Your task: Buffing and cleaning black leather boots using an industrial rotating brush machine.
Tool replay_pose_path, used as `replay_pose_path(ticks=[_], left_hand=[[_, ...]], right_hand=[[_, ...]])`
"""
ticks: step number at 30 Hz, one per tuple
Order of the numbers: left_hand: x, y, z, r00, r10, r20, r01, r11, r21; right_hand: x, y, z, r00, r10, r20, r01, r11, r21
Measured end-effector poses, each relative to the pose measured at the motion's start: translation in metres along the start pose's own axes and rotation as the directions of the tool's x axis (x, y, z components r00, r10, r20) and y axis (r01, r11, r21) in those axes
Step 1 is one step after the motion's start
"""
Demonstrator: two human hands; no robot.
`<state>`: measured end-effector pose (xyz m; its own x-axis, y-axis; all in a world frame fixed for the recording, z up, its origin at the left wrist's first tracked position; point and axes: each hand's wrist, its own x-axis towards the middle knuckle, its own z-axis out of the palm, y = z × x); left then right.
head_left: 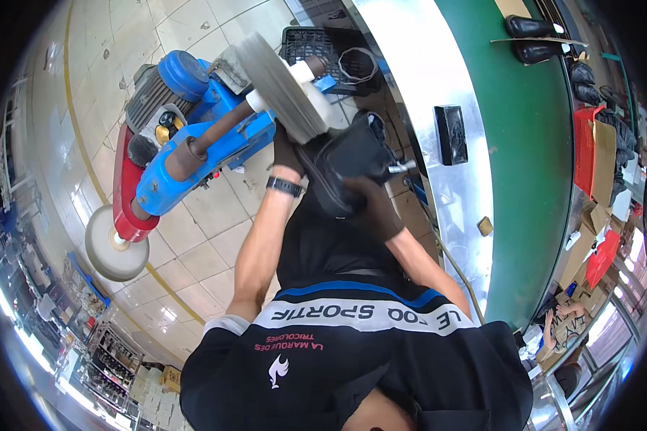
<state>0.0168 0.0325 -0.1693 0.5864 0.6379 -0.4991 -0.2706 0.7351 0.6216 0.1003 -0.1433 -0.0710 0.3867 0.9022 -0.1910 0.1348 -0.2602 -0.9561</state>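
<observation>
head view: the right hand (pixel 372 207) grips the black boot (pixel 351 154); the left hand (pixel 287 152) is beside it, partly hidden, so i cannot tell its grip. the boot is near the grey wheel (pixel 280 90) of the blue machine (pixel 154 190).

A broad wheel (pixel 277 82) stands right at the far end of the left hand (pixel 287 152), and beyond it to the left I see a blue machine (pixel 244 140) and its thick shaft (pixel 224 128) barring the way. Nearer, there's room over the tiled floor (pixel 205 262). To the right, a hand could cross the counter (pixel 460 194) between the black block (pixel 451 135) and the small brown block (pixel 485 226).
</observation>
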Motion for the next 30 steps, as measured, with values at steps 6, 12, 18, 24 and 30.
replay_pose_path(ticks=[6, 12, 18, 24, 30], left_hand=[[-0.053, 0.030, 0.024, 0.923, -0.382, 0.057, 0.343, 0.745, -0.572], [-0.062, -0.011, 0.009, 0.944, -0.264, 0.200, 0.329, 0.816, -0.475], [-0.186, 0.010, -0.020, 0.933, -0.288, 0.217, 0.360, 0.783, -0.507], [-0.177, 0.038, 0.012, 0.917, -0.323, 0.236, 0.400, 0.717, -0.571], [-0.068, 0.016, 0.066, 0.905, -0.342, 0.253, 0.422, 0.646, -0.635]], right_hand=[[-0.038, -0.071, -0.024, 0.945, 0.293, 0.147, -0.311, 0.943, 0.121], [0.002, -0.116, -0.027, 0.992, 0.045, 0.121, -0.010, 0.961, -0.276], [0.067, -0.093, -0.007, 0.927, 0.290, 0.237, -0.027, 0.682, -0.731], [0.053, -0.102, -0.002, 0.948, 0.154, 0.279, 0.114, 0.653, -0.749], [0.007, -0.132, -0.037, 0.980, 0.180, 0.079, -0.138, 0.917, -0.374]])
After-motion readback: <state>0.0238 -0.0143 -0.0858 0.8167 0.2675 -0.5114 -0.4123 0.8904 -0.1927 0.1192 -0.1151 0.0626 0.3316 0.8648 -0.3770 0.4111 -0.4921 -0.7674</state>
